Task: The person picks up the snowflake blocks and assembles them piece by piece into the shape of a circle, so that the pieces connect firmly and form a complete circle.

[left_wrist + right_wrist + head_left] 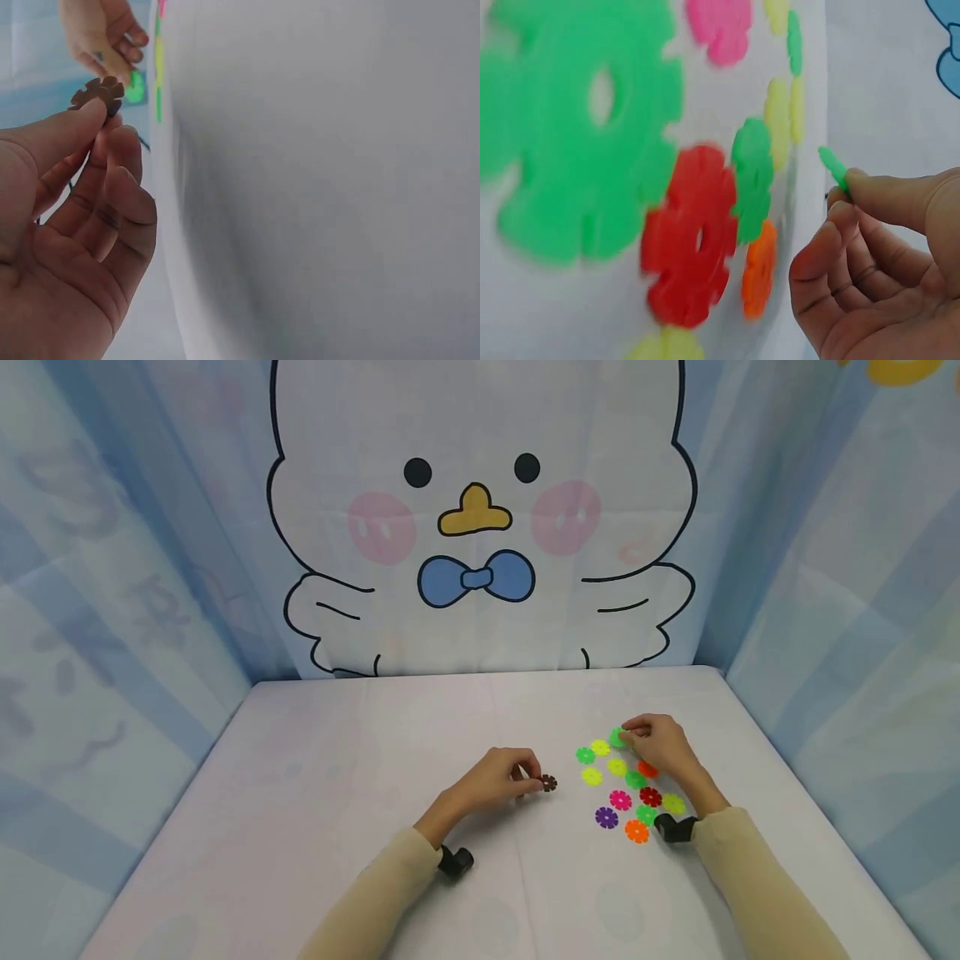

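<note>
Curtain print (903, 372) cropped; left grip (495, 777) pinches brown disc (550, 783); right grip (660, 743), green (834, 166).

Low pass fits in front of the purple disc (602, 818), between the sleeves (375, 897), over bare table (551, 885). Left and slightly beyond it, the left hand (491, 781) pinching a brown disc (107, 90) blocks; small gap between those two discs is passable. Right of and beyond it: scattered discs (636, 779), wrist camera (675, 828), right hand (660, 743) pinching a green disc (830, 161), all in the way.
</note>
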Tool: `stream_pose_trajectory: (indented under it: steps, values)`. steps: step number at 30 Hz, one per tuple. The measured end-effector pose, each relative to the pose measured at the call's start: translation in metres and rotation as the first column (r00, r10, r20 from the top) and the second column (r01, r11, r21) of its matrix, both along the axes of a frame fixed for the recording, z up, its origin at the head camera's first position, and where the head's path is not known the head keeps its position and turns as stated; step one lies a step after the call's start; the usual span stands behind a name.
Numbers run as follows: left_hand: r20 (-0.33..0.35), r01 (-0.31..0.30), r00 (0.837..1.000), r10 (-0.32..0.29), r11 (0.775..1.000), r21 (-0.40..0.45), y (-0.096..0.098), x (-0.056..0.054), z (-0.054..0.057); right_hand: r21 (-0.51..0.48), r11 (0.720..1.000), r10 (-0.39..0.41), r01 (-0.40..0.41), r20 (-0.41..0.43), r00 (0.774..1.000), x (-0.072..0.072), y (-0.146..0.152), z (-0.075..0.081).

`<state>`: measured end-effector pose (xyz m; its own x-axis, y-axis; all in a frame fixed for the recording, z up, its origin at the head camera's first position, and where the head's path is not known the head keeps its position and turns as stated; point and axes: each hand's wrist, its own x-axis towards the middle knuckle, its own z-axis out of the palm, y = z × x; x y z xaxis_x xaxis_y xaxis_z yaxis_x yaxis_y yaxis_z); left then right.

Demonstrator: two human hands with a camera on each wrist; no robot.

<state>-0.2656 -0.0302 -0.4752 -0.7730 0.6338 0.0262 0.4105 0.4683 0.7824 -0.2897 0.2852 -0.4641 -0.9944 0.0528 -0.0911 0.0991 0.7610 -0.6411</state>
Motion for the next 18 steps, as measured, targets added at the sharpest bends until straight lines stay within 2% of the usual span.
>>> stream_pose_trajectory:
  steps: [3, 8, 14, 18]
  values:
    - [-0.029, -0.03, 0.999, 0.031, 0.999, 0.017, -0.012, -0.004, 0.0, -0.094, 0.995, 0.022, -0.02, 0.016, 1.0, 0.0, -0.008, 0.004]
    - [-0.058, -0.117, 0.991, 0.118, 0.993, 0.03, -0.032, -0.007, 0.002, -0.209, 0.974, 0.089, -0.083, 0.023, 0.996, 0.001, -0.024, 0.007]
    - [-0.094, -0.218, 0.97, 0.222, 0.974, 0.058, -0.052, -0.01, 0.002, -0.27, 0.948, 0.173, -0.166, 0.0, 0.985, 0.003, -0.048, 0.006]
    - [-0.109, -0.251, 0.96, 0.256, 0.966, 0.058, -0.059, -0.012, 0.002, -0.294, 0.933, 0.213, -0.207, -0.012, 0.977, 0.004, -0.065, 0.002]
